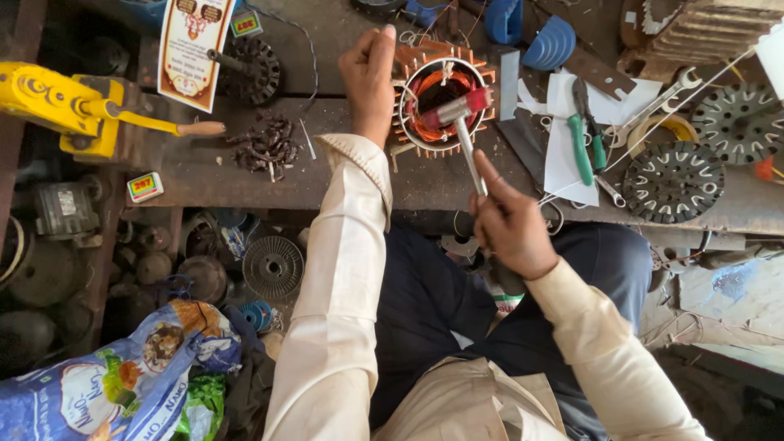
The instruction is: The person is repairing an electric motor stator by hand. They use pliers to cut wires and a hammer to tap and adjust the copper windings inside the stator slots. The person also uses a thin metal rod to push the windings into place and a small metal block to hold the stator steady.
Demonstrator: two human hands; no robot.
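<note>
Lap: dark trousers and cream sleeves fill the near foreground; the person sits at a worn wooden bench (pixel 245 175).
Right hand: right hand (pixel 510 224) is clenched round the metal handle of a small hammer (pixel 461 114), thumb laid along the shaft.
Hammer: its reddish head hangs over the open middle of the motor stator (pixel 441 102), at or just above the windings; whether it touches them cannot be told.
Left hand: left hand (pixel 369 77) is closed against the stator's left side, steadying it, knuckles up.
Stator: a round ring of steel plates with orange copper coils inside, standing on the bench directly ahead of the person, between the two hands.
Step in hand: by my reading, the coils are being tapped down and shaped inside the ring.
Next move: it seems to call for light, short blows on the coil bundle only, with the ring held firm so it does not skid; a heavy strike could nick the wire.
Right of bench: green-handled pliers (pixel 581 147) lie on white paper, spanners (pixel 653 110) just beyond, and slotted round plates (pixel 674 181) further right.
Left of bench: a pile of dark scrap bits (pixel 265 147) sits near the stator, with a yellow tool (pixel 61 106) at the far left edge.
</note>
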